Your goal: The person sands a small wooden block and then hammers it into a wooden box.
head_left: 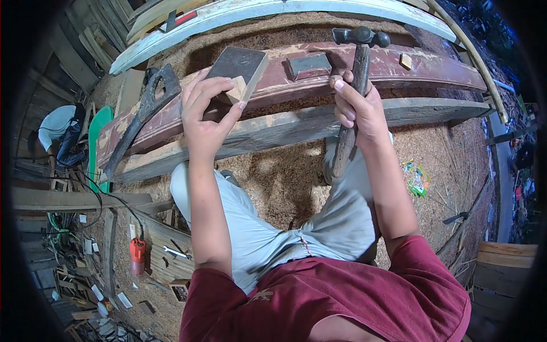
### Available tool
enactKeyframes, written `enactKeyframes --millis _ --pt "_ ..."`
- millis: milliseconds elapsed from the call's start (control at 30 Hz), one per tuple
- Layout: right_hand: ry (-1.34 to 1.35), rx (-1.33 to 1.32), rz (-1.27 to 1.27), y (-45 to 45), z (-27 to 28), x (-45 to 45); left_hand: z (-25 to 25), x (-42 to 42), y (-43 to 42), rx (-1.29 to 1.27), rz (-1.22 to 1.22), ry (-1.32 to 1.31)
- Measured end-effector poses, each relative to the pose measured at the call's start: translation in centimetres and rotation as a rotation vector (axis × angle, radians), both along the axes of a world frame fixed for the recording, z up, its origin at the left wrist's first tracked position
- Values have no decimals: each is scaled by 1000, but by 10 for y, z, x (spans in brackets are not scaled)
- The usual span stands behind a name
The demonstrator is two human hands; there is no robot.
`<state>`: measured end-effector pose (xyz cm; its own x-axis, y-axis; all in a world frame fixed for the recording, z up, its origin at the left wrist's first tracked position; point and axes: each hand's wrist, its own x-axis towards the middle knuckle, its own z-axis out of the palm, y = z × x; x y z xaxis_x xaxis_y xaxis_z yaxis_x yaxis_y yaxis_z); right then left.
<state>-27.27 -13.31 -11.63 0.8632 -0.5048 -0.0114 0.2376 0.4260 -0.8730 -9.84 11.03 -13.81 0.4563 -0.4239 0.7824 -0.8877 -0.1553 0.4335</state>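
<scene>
My left hand (206, 117) is closed around a small pale wooden block (241, 89), pinched between thumb and fingers. It sits against a larger dark-faced wooden block (239, 64); whether my fingers also bear that one up I cannot tell. A ball-peen hammer (361, 62) stands upright in my right hand (359, 108), fingers wrapped round its wooden handle, head at the top. Beneath both hands runs a reddish-brown plank (279, 94). On it lie a grey-topped block (309, 65), between the hands, and a small wood offcut (405, 61), right of the hammer.
A handsaw (139, 119) leans across the planks at left. Nearer me lies a bare timber (285, 128). A green chair (101, 139) and a bent-over person (60, 134) are further left. An orange power tool (137, 253) and a wrench (177, 252) lie lower left. Wood shavings cover the ground.
</scene>
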Motion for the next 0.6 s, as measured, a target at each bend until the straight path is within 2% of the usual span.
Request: enactKeyframes --millis 600 --pt "-12 15 7 -3 -3 -1 3 -2 0 11 -7 -8"
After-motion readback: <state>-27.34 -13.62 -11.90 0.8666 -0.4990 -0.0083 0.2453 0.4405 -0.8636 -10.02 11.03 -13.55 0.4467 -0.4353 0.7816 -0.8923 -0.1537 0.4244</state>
